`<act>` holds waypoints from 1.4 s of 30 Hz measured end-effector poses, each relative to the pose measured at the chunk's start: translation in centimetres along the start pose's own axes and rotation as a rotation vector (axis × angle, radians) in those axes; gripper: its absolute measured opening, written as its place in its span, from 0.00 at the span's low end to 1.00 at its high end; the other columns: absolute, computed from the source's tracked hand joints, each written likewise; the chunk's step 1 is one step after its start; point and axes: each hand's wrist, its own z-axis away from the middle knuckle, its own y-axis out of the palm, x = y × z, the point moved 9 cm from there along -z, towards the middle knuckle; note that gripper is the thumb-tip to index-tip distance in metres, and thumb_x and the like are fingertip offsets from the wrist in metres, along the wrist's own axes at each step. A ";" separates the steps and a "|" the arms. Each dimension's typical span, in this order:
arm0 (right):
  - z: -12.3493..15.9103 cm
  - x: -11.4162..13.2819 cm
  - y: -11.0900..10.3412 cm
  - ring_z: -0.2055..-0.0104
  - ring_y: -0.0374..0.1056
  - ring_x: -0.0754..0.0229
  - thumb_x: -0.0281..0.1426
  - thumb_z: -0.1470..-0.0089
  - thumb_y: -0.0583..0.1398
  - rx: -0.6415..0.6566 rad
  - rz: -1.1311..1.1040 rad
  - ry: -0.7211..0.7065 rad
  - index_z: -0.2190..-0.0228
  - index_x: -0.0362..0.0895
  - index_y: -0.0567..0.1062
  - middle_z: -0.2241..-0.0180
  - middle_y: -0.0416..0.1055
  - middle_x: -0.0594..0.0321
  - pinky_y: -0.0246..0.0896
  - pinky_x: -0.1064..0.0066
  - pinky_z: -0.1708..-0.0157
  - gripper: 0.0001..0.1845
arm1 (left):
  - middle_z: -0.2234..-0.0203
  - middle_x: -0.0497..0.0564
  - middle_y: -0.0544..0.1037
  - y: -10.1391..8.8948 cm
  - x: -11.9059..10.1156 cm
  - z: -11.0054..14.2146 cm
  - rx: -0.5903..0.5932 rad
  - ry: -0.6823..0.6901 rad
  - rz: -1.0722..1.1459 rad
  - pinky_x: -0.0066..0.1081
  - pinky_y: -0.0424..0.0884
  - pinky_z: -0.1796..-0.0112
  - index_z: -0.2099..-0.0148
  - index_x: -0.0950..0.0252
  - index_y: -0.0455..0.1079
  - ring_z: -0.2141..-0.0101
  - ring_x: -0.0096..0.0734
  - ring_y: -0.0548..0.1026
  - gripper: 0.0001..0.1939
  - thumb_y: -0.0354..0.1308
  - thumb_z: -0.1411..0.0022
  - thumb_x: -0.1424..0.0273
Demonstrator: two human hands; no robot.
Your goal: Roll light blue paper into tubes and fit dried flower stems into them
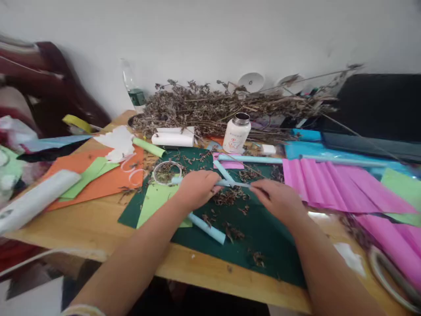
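Observation:
My left hand (198,188) is closed round a light blue paper tube (175,180) above the green cutting mat (272,250). From the tube's right side a thin pale strip (241,184) runs across to my right hand (279,199). The right fingers pinch its end; whether it is tape or paper I cannot tell. Another blue paper tube (208,229) lies on the mat below my left hand. A third blue tube (223,171) lies slanted just behind the strip. Crumbled dry leaves (226,198) are scattered beneath my hands.
Behind the mat lies a heap of dried stalks (197,105), with an uncapped white bottle (237,134) before it. Pink crepe paper (342,184) spreads at right, near a tape roll (391,281). Orange paper (95,175) and a white roll (39,199) lie at left.

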 end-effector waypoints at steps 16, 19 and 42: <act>0.3 0.1 -0.7 0.73 0.69 0.61 0.34 0.47 0.50 -0.035 -0.028 -0.035 0.74 0.43 0.71 0.75 0.74 0.63 0.60 0.73 0.76 0.13 | 0.73 0.50 0.74 -0.3 -1.6 0.0 -0.106 0.064 -0.006 0.29 0.62 0.75 0.68 0.64 0.64 0.72 0.34 0.71 0.08 0.50 0.45 0.65; 0.4 0.1 -0.9 0.73 0.69 0.61 0.34 0.47 0.50 -0.045 -0.028 -0.049 0.74 0.43 0.71 0.75 0.74 0.62 0.60 0.73 0.75 0.13 | 0.73 0.50 0.74 -0.2 -1.4 0.0 -0.088 0.059 -0.009 0.29 0.62 0.75 0.67 0.64 0.64 0.71 0.34 0.71 0.08 0.50 0.45 0.65; 0.7 -1.5 -1.1 0.74 0.68 0.61 0.37 0.48 0.51 0.009 -0.071 -0.014 0.75 0.44 0.72 0.76 0.73 0.63 0.60 0.72 0.75 0.14 | 0.74 0.49 0.75 -0.2 -1.0 -0.1 -0.089 0.105 0.007 0.28 0.64 0.75 0.67 0.63 0.66 0.72 0.33 0.73 0.07 0.53 0.47 0.66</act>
